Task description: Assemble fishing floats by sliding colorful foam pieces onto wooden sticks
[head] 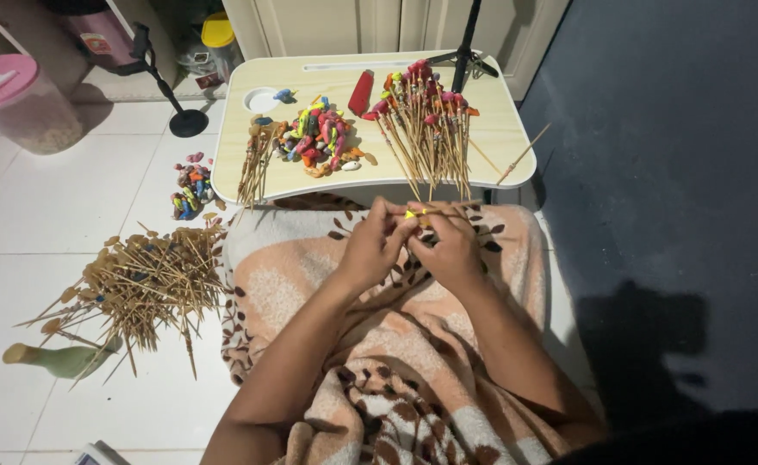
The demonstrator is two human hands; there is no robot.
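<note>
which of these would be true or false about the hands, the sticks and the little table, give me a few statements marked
1. Both hands, left hand and right hand, meet over a thin wooden stick with a yellow piece. True.
2. The small folding table holds only bare sticks. False: its stick bundle has colourful pieces on the ends, beside a pile of colourful balloons.
3. A heap of sticks lies on the white floor tiles at the left. True.
4. The lap is covered by a plain blue blanket. False: the blanket is peach with brown leaf patterns.
</note>
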